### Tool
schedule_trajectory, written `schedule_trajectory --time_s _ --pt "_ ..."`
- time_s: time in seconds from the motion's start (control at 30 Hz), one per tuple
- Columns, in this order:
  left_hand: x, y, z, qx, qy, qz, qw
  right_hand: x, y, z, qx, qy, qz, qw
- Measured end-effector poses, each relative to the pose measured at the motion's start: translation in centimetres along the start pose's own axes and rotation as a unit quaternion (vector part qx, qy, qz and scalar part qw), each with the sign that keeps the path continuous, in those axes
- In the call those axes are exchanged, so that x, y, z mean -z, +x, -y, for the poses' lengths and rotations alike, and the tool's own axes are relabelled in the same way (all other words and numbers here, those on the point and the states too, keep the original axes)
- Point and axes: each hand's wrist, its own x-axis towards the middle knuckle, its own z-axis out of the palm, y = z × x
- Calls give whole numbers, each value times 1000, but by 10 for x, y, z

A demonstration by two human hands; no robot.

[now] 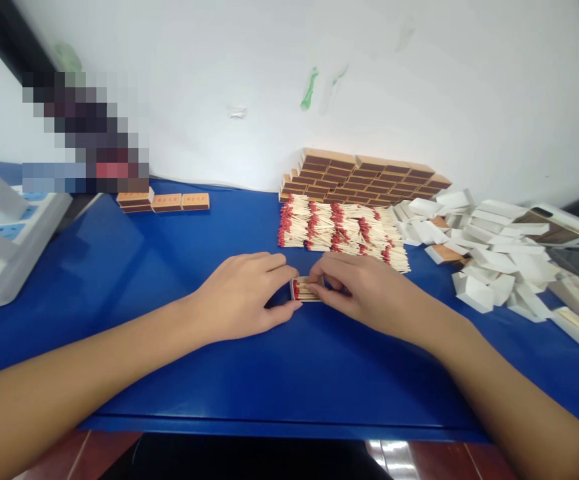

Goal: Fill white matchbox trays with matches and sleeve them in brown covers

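Observation:
A small white matchbox tray with red-headed matches in it rests on the blue table in front of me. My left hand grips the tray's left end between thumb and fingers. Over the tray's right end, my right hand has its fingertips pinched on the matches inside; its fingers hide part of that end. Just behind the hands lies a broad pile of loose matches, mostly with their red heads to the left.
A stepped stack of filled-looking matchboxes stands against the white wall. Several more matchboxes sit at back left. White trays are heaped at right, beside a phone. A grey-white device occupies the left edge.

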Motion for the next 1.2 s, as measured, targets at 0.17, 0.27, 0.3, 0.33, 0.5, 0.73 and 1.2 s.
schedule_trajectory --time_s 0.17,0.27,0.3,0.33,0.5,0.73,1.2 --pt "0 0 0 -1 -1 -1 1000 18 -5 -10 -5 21 -31 999" --pt "0 -1 0 -1 3 0 1000 33 -12 -29 -57 6 -44 997" --pt "0 -1 0 -1 4 1 1000 38 -14 -36 -79 -3 -36 996" --pt "0 -1 0 -1 5 3 1000 41 -16 -44 -101 -13 -19 995" --pt "1 -1 0 2 4 13 1000 41 -20 -63 -168 -8 75 983" --pt "0 -1 1 -5 1 -2 1000 27 -10 -29 -92 48 33 994" --pt "-1 0 0 4 0 0 1000 0 2 0 -20 63 -4 998"
